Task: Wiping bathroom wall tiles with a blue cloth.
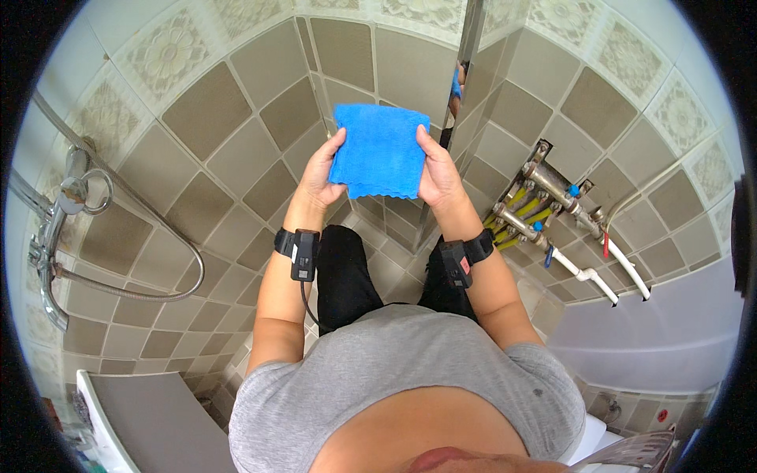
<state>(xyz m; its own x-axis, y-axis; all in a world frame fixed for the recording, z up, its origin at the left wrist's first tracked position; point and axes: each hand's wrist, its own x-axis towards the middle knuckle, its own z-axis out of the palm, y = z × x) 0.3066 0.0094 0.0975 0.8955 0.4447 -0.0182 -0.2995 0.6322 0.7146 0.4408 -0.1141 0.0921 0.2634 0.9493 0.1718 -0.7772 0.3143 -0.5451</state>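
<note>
A folded blue cloth (381, 151) is stretched flat between my two hands, in front of me and above the floor. My left hand (322, 168) grips its left edge, the thumb on the front face. On the right edge my right hand (439, 168) holds it the same way, thumb near the upper corner. The fingers behind the cloth are hidden. Its upper edge is nearly straight, while the lower edge looks wavy and layered. A black device is strapped to each of my forearms.
Tiled walls meet ahead, beside an upright glossy panel (467, 112). To the left hang a chrome shower mixer (50, 254) and its metal hose (198, 260). On the right are a pipe manifold (553, 186) with valves and white pipes (627, 266). A grey-topped surface (148, 414) stands lower left.
</note>
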